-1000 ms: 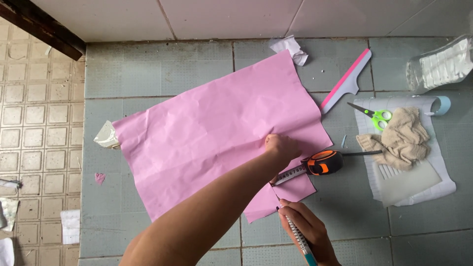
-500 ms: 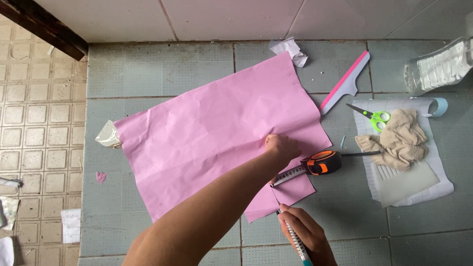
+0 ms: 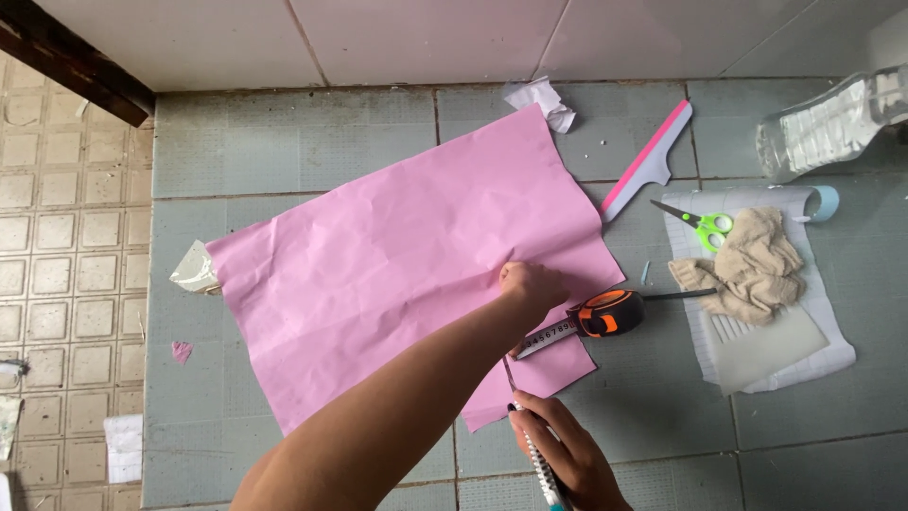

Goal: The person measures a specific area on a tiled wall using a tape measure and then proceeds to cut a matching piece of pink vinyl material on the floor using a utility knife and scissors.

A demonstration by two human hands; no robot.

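Your left hand (image 3: 532, 287) reaches across from seven o'clock and presses down, fingers curled, on the pink paper sheet (image 3: 397, 255), near the sheet's four o'clock edge. It pins the paper flat rather than gripping it. The sheet lies spread on the grey tiled floor (image 3: 284, 142), creased, taking up the middle of your view.

Your right hand (image 3: 558, 454) sits at six o'clock, closed around a pen (image 3: 534, 454) with a patterned barrel. Its tip points up toward twelve and meets the paper just below your left hand; whether the tip truly touches the sheet is hard to tell from here.

Just beside your left hand, at its three o'clock, lies an orange and black tape measure (image 3: 610, 312), its blade (image 3: 547, 337) drawn out over the paper's lower corner.

Farther toward three o'clock a beige cloth (image 3: 752, 265) lies bunched on a white lined sheet (image 3: 832, 345), with green-handled scissors (image 3: 700, 222) at the cloth's eleven o'clock. A pink-edged scraper (image 3: 648, 161) lies at one o'clock of the paper, a crumpled white scrap (image 3: 541, 99) at twelve, and a clear plastic bottle (image 3: 832, 123) lies near the upper right corner.
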